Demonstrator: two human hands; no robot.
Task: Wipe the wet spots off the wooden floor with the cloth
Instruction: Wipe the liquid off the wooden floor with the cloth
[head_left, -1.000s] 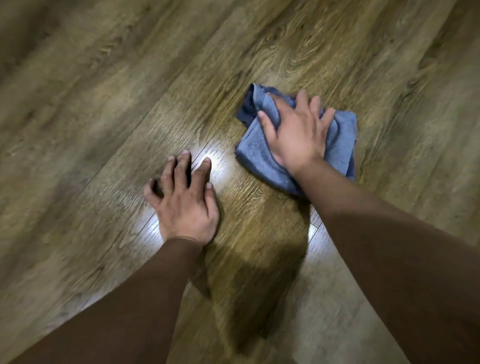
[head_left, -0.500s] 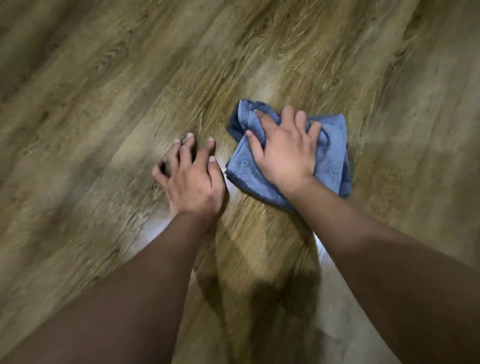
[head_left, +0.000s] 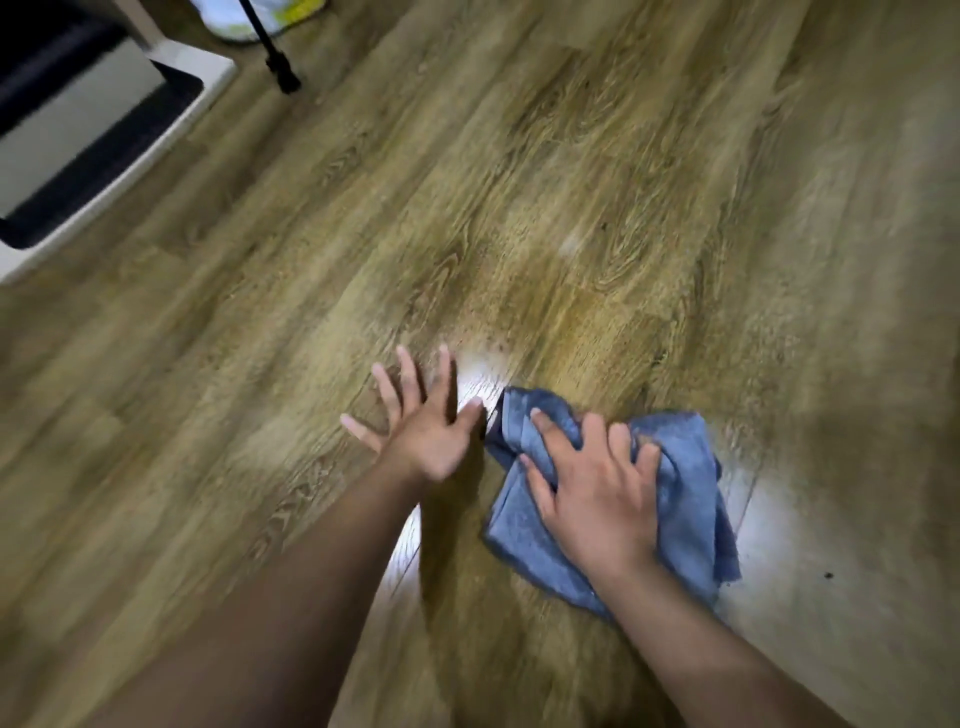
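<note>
The head view looks down on a wooden floor (head_left: 571, 208); the picture is a little blurred. The right hand (head_left: 597, 488) lies on a blue cloth (head_left: 685, 499), with its fingers (head_left: 550, 436) spread and bent into the crumpled fabric, so it presses and partly grips the cloth; the cloth rests on the floor in the lower right part of the view, and bright glare shines on the boards just right of it. The left hand (head_left: 421, 431) is just beside the cloth on its left; its fingers are straight and spread apart and hold nothing; I cannot tell if the palm touches the floor. Some small dark specks (head_left: 493, 340) lie on the boards beyond the hands. In the far left corner stands a white and black object (head_left: 93, 150); near it is a thin black pole (head_left: 275, 57).
</note>
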